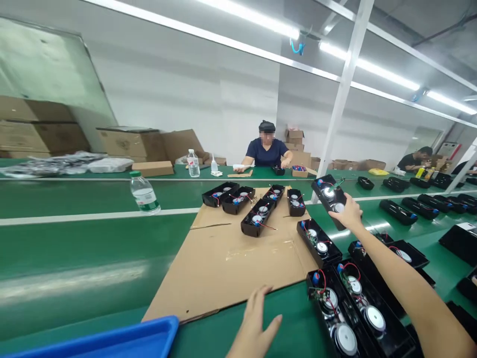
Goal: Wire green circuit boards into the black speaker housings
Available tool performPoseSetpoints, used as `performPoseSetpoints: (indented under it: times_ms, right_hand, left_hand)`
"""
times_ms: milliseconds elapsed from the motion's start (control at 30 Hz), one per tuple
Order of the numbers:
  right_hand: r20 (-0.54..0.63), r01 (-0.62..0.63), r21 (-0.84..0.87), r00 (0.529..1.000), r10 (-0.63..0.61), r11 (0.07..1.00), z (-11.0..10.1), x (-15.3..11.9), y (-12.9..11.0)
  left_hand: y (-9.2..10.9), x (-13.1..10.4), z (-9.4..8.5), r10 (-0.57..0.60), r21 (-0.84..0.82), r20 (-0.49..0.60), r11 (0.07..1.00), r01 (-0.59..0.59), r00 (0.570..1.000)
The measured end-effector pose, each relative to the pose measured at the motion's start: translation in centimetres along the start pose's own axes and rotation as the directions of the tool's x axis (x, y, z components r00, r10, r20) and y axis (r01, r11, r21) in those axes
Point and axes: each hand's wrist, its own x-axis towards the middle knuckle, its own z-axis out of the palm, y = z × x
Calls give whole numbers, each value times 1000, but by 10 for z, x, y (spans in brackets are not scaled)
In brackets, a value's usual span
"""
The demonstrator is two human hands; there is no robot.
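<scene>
My right hand (347,215) grips a black speaker housing (325,191) by its near end and holds it raised above the bench on the right. Two round white-backed speakers and a green circuit board show in that housing. My left hand (256,323) is empty, fingers apart, over the near edge of the cardboard sheet (223,268). Between the hands, another speaker housing (319,243) lies on the cardboard's right edge. Closer to me, two long housings (345,338) with wires and blue parts lie side by side. Several more housings (257,219) rest on the far part of the cardboard.
A blue tray (112,343) sits at the near left. A green-capped water bottle (144,194) stands beyond it. Rows of black housings (398,211) line the right side. A white post (341,94) rises behind my right hand. A co-worker (266,149) sits across the bench.
</scene>
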Motion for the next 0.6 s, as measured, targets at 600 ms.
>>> performPoseSetpoints:
  times_ms: [600]
  right_hand:
    - [319,-143,-404,904,286,903,113,75,46]
  left_hand:
    - [-50,214,-44,-75,436,-285,877,199,956]
